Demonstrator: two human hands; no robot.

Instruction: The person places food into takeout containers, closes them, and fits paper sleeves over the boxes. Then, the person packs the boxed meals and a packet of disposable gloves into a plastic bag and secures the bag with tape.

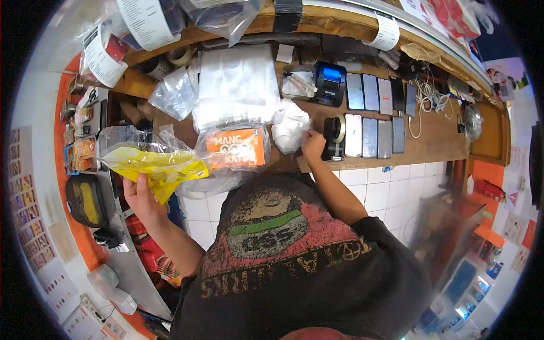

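My left hand (141, 195) grips the lower edge of a yellow and clear plastic bag (153, 162), raised off the left end of the wooden table. Just right of that bag, an orange box with printed lettering (235, 148) lies inside clear plastic. My right hand (313, 145) is closed beside a crumpled white bundle (290, 127) at the table's front edge, its fingertips against or very near the bundle. Whatever those fingers may pinch is hidden. A black tape dispenser (334, 136) stands just right of this hand.
A stack of clear plastic bags (238, 82) lies behind the orange box. Two rows of phones (362, 136) rest on the right, beside a black label printer (330, 84) and tangled white cables (425, 93). A wooden shelf (334, 25) overhangs the table (433, 141).
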